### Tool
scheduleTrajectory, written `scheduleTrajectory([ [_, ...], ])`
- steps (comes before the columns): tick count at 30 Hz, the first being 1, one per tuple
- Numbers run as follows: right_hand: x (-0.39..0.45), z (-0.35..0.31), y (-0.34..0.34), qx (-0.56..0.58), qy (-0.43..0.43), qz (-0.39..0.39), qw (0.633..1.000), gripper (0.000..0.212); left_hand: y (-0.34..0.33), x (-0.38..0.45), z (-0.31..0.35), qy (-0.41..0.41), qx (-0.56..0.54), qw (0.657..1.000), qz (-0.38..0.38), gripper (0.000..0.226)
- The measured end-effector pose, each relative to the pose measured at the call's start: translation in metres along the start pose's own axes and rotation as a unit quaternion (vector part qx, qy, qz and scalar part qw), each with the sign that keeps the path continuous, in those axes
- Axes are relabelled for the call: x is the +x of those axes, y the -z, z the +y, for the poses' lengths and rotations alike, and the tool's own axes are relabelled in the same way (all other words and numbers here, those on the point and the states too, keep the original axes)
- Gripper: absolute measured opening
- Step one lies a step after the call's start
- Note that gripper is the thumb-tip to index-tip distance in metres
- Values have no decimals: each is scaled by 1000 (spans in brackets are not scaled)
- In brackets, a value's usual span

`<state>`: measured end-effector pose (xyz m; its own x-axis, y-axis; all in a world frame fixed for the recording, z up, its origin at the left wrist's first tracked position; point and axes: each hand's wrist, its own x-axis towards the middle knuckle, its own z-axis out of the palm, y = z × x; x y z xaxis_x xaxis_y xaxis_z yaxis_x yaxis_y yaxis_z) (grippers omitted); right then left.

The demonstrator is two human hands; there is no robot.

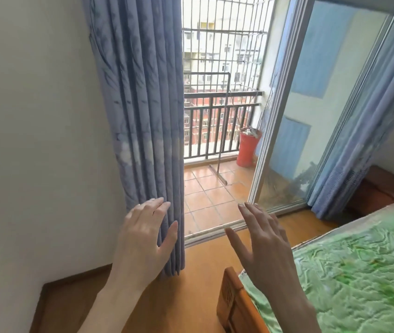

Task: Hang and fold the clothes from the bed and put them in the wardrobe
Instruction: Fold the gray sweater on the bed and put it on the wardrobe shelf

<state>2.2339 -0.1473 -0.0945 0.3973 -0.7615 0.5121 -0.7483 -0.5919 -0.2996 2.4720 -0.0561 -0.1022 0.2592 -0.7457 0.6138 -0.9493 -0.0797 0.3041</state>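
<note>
**Hands raised, nothing held; clothes nowhere in view**

Left hand (143, 239): fingers straight and spread, gripping nothing, tips at the blue curtain (140, 111), contact unclear. Right hand (264, 248): likewise spread and bare, lifted over the floor. To the right of it and lower, the bed (359, 267) under a green cover, with no garments on the visible part. No wardrobe or hangers in view. Beyond both hands, an open balcony door (321, 111). Judging by that: hanging and folding either not begun or elsewhere; stage cannot be told.

Pleated matt cloth curtain (140, 116), glossy wooden floor (191, 280), crinkled green bed cover (359, 272), metal balcony railing (215, 126).
</note>
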Motion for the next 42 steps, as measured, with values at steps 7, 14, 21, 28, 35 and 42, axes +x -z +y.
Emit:
scheduleTrajectory([
  [7, 74, 31, -42, -33, -62, 7, 998, 71, -71, 93, -22, -33, -52, 998, -10, 56],
  [14, 146, 91, -83, -45, -116, 14, 992, 79, -175, 188, -22, -86, -95, 990, -51, 51],
  [21, 255, 168, -138, -42, -168, 67, 983, 75, -288, 313, -18, -169, -109, 979, -43, 49],
  [28, 363, 260, -168, -58, -235, 108, 964, 79, -385, 452, 15, -223, -122, 965, -65, 52],
  [35, 410, 336, -173, -104, -303, 145, 936, 74, -475, 535, 73, -272, -177, 941, -95, 49],
  [42, 436, 405, -184, -139, -393, 142, 898, 69, -581, 594, 155, -349, -256, 892, -130, 50],
])
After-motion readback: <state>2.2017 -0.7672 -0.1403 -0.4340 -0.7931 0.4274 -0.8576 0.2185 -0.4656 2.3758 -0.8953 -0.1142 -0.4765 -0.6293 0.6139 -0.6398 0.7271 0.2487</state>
